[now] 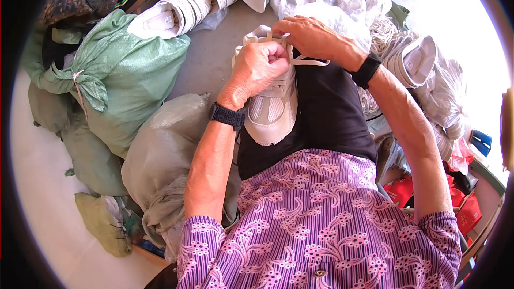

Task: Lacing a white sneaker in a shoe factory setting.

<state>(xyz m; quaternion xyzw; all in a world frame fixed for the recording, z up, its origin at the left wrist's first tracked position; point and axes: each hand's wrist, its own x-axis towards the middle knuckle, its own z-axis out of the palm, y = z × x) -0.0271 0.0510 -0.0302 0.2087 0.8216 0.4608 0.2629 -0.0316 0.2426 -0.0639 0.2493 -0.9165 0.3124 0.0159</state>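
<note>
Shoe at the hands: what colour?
Off-white; the shoe has pale mesh panels near its toe. Shows best in the head view, the only one.

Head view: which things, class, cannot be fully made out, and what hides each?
In the head view:
Beige-and-white mesh shoe: middle part covered by the person's left hand; underside facing away from the camera.
Knotted green woven-plastic sack: contents hidden by its own material.
Co-worker in camouflage-patterned clothing: head cut off by the picture's edge.
</note>
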